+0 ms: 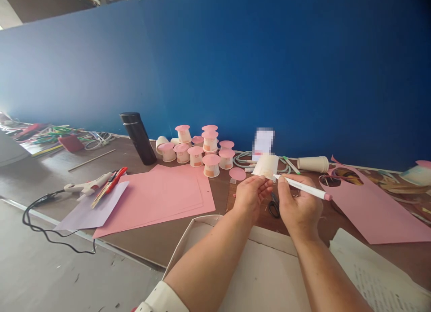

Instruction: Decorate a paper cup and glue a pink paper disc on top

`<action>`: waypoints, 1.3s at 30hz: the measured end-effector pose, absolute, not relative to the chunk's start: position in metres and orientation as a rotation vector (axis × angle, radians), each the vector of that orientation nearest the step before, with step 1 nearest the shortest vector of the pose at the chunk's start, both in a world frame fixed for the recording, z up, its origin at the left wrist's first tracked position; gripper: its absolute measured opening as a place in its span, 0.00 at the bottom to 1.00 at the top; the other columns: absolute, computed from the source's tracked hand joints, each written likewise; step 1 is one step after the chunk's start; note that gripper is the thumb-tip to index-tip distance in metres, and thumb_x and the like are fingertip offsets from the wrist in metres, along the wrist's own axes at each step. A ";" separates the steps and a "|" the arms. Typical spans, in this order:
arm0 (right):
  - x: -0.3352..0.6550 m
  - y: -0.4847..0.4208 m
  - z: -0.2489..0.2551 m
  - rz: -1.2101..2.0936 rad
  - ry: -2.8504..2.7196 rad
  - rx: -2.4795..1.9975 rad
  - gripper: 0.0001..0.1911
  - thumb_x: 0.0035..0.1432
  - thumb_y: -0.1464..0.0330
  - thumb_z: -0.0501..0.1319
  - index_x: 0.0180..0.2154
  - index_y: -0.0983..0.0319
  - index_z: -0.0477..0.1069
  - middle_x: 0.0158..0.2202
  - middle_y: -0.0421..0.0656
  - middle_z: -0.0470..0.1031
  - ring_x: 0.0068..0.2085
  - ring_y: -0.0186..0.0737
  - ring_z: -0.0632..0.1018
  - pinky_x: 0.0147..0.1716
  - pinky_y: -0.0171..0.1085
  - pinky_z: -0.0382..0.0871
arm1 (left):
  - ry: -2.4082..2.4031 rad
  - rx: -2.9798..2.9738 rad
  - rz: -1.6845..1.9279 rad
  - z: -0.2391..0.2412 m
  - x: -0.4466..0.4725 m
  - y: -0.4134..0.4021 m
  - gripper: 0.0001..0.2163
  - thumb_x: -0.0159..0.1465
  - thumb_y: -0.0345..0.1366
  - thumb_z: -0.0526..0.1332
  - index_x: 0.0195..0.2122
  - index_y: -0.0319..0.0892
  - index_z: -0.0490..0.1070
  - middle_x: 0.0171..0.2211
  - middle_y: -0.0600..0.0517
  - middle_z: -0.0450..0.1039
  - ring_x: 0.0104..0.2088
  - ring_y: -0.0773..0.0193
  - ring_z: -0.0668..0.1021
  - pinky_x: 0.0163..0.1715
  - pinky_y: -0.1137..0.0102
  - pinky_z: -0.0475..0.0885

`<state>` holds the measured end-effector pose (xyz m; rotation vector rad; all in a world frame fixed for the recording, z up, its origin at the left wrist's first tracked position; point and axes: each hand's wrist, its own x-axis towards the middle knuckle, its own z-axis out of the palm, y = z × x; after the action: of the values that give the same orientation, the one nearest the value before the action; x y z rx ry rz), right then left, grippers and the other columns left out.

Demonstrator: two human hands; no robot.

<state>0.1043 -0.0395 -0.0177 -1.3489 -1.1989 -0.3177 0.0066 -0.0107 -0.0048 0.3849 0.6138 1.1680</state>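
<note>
From my remote post I see the left hand (pixel 251 194) pinching an upturned paper cup (pixel 266 163) by its lower edge, before the blue partition (pixel 269 65), while the right hand (pixel 301 211) grips a white felt-tip marker (pixel 303 187), its tip at the cup's side; contact I can't confirm. To the left, pink-topped paper cups (pixel 211 160) cluster beyond pink paper sheets (pixel 164 191)

The left hand (pixel 251 193) partly hides the cup (pixel 267 163) (its markings (pixel 267 172) too small to tell).
</note>
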 end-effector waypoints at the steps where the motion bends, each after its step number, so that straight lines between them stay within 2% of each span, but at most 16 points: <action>1: 0.104 -0.039 -0.018 -0.314 -1.202 -1.352 0.10 0.60 0.61 0.62 0.35 0.61 0.75 0.33 0.46 0.82 0.34 0.43 0.81 0.36 0.39 0.74 | 0.614 0.386 1.167 -0.005 0.007 -0.011 0.04 0.64 0.24 0.63 0.31 0.32 0.75 0.28 0.46 0.77 0.29 0.69 0.79 0.36 0.74 0.75; 7: 0.105 -0.039 -0.018 -0.281 -1.203 -1.380 0.10 0.60 0.61 0.62 0.35 0.61 0.76 0.33 0.47 0.82 0.35 0.44 0.81 0.36 0.39 0.74 | 0.617 0.379 1.160 -0.003 0.006 -0.011 0.06 0.65 0.23 0.62 0.31 0.32 0.76 0.28 0.46 0.77 0.29 0.69 0.79 0.36 0.74 0.75; 16: 0.105 -0.040 -0.019 -0.284 -1.208 -1.407 0.10 0.58 0.60 0.62 0.34 0.60 0.75 0.32 0.47 0.82 0.34 0.44 0.81 0.36 0.39 0.74 | 0.614 0.396 1.173 -0.004 0.006 -0.012 0.04 0.63 0.24 0.65 0.30 0.33 0.75 0.28 0.47 0.77 0.30 0.68 0.80 0.38 0.73 0.75; 24: 0.106 -0.038 -0.021 -0.318 -1.215 -1.417 0.10 0.58 0.61 0.62 0.34 0.60 0.76 0.32 0.47 0.82 0.34 0.45 0.81 0.36 0.40 0.74 | 0.622 0.390 1.176 -0.001 0.006 -0.012 0.07 0.66 0.23 0.61 0.31 0.32 0.75 0.28 0.46 0.77 0.29 0.69 0.79 0.36 0.74 0.75; 35: 0.106 -0.039 -0.018 -0.267 -1.194 -1.452 0.11 0.56 0.59 0.61 0.32 0.60 0.75 0.30 0.47 0.81 0.31 0.45 0.80 0.34 0.40 0.72 | 0.621 0.406 1.176 -0.003 0.005 -0.012 0.07 0.65 0.24 0.62 0.29 0.33 0.75 0.28 0.46 0.77 0.30 0.69 0.79 0.38 0.74 0.75; 39: 0.105 -0.039 -0.018 -0.246 -1.183 -1.468 0.11 0.56 0.59 0.61 0.32 0.59 0.74 0.30 0.47 0.81 0.33 0.46 0.80 0.36 0.41 0.72 | 0.612 0.410 1.177 -0.003 0.005 -0.012 0.06 0.64 0.24 0.63 0.29 0.34 0.75 0.28 0.46 0.77 0.30 0.69 0.79 0.38 0.74 0.75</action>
<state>0.1048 -0.0394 -0.0176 -1.4675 -1.1828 -0.2463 0.0049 -0.0124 -0.0031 0.4100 0.6123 1.1770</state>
